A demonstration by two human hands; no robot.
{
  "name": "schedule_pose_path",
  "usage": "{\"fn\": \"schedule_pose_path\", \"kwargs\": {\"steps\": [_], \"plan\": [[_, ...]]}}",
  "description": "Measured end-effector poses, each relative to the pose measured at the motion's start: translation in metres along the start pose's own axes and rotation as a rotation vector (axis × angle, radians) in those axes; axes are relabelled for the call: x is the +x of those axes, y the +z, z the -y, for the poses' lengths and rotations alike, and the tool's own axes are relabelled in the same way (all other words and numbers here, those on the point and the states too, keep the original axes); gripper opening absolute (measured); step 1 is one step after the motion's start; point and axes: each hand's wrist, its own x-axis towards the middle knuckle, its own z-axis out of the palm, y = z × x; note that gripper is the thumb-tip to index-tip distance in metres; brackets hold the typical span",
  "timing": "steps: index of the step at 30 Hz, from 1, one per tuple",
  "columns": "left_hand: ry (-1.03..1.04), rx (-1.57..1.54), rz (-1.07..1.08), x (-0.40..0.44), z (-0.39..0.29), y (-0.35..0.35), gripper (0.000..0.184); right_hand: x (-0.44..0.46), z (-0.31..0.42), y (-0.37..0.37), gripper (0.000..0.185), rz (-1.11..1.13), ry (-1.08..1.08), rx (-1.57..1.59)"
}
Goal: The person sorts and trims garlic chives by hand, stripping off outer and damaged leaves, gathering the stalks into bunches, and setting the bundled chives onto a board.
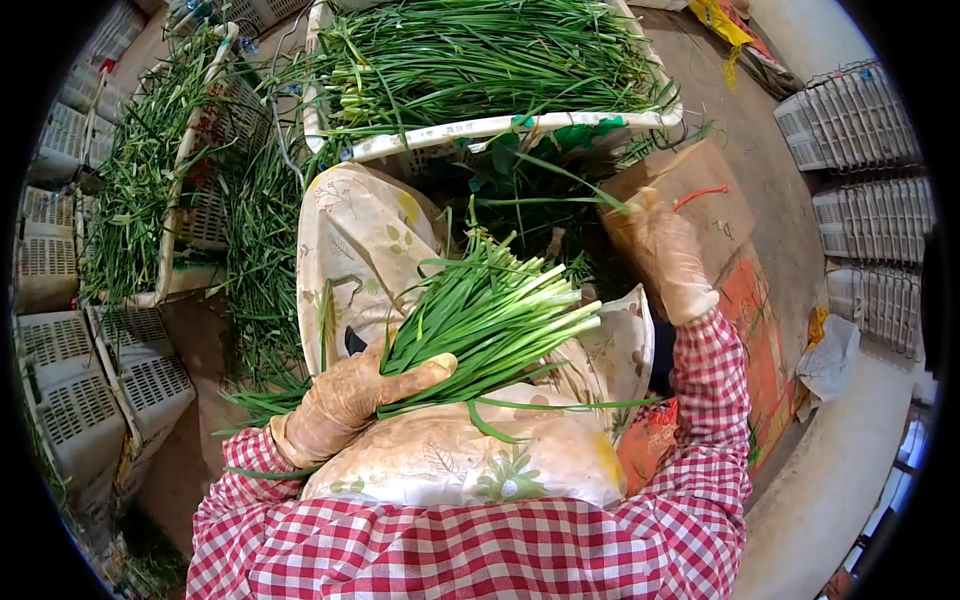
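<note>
My left hand (pixel 365 392), in a stained pale glove, is closed round a thick bunch of garlic chives (pixel 490 320) above my lap. The pale stem ends point right and away from me, while green leaves trail to the left under my wrist. Out to the right, my gloved right hand (pixel 668 252) is raised beside a cardboard box (pixel 690 190). Its fingers are pinched on a long loose chive leaf (pixel 570 178) that stretches left from the fingertips. A patterned apron (pixel 460 455) covers my lap, with a few stray leaves lying on it.
Ahead stands a white crate (pixel 480 130) heaped with chives. To the left, another crate (pixel 180 200) overflows with loose leaves, and more leaves lie on the floor beside it. Stacked white crates (pixel 850 120) line the right side. A plastic bag (pixel 830 355) lies near them.
</note>
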Motion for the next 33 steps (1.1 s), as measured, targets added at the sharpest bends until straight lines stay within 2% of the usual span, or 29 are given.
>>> {"fn": "schedule_pose_path", "kwargs": {"steps": [1,2,3,4,5,6,8,12,14,18,20,22,24,26,27,28,30,32,33], "plan": [[0.000,-0.002,0.001,0.001,-0.002,0.000,0.057,-0.004,0.012,-0.007,0.013,0.015,-0.169,0.154],[-0.003,0.031,0.005,0.003,-0.006,-0.001,0.056,-0.005,0.005,0.018,0.029,-0.187,-0.722,0.020],[-0.004,0.066,0.010,0.005,-0.008,-0.002,0.056,-0.009,0.039,-0.010,0.044,0.271,-0.515,0.305],[-0.001,0.067,0.018,0.005,-0.008,-0.001,0.056,-0.014,0.074,-0.039,0.061,0.609,-0.173,0.512],[-0.003,0.039,0.009,0.005,-0.008,-0.001,0.055,-0.016,0.086,-0.034,0.054,0.575,-0.264,0.398],[-0.006,0.010,-0.001,0.005,-0.008,-0.001,0.055,-0.018,0.087,-0.024,0.047,0.481,-0.340,0.430],[-0.037,0.004,-0.001,0.003,-0.011,-0.003,0.054,-0.017,0.083,-0.019,0.037,0.476,-0.220,0.639],[-0.031,0.010,0.034,0.001,0.002,0.000,0.057,-0.026,0.081,-0.010,0.027,0.462,-0.158,0.564],[-0.012,0.015,0.033,0.000,0.010,0.004,0.057,-0.029,0.076,-0.002,0.025,0.304,-0.264,0.564],[0.005,0.036,0.045,0.004,0.005,0.002,0.058,-0.020,0.069,0.001,0.023,0.289,-0.253,0.629],[-0.024,0.022,0.058,0.001,0.007,0.001,0.058,-0.018,0.061,0.005,0.019,0.363,-0.086,0.700],[-0.059,0.004,0.071,-0.001,0.007,0.002,0.057,-0.013,0.051,0.018,0.014,0.165,-0.044,0.321],[-0.047,-0.051,0.044,-0.001,0.007,0.002,0.056,-0.003,0.016,0.043,0.021,0.041,-0.001,0.134],[-0.034,-0.026,0.022,-0.002,0.009,0.002,0.056,-0.001,0.003,0.031,0.033,0.105,0.108,0.123],[-0.022,-0.005,0.007,-0.002,0.008,0.003,0.056,-0.004,-0.002,0.025,0.032,0.063,0.038,0.277],[-0.026,-0.006,0.007,-0.002,0.006,0.003,0.056,-0.009,0.005,0.011,0.032,0.067,0.037,0.279],[-0.106,0.055,0.000,0.000,-0.003,0.001,0.054,-0.022,0.023,-0.023,0.030,0.455,-0.065,0.735],[-0.090,0.010,-0.007,0.004,-0.006,0.000,0.054,-0.033,0.052,-0.044,0.038,0.419,-0.256,0.357],[-0.082,-0.035,-0.025,0.005,-0.007,0.001,0.055,-0.039,0.053,-0.036,0.033,0.208,-0.359,0.311]]}}
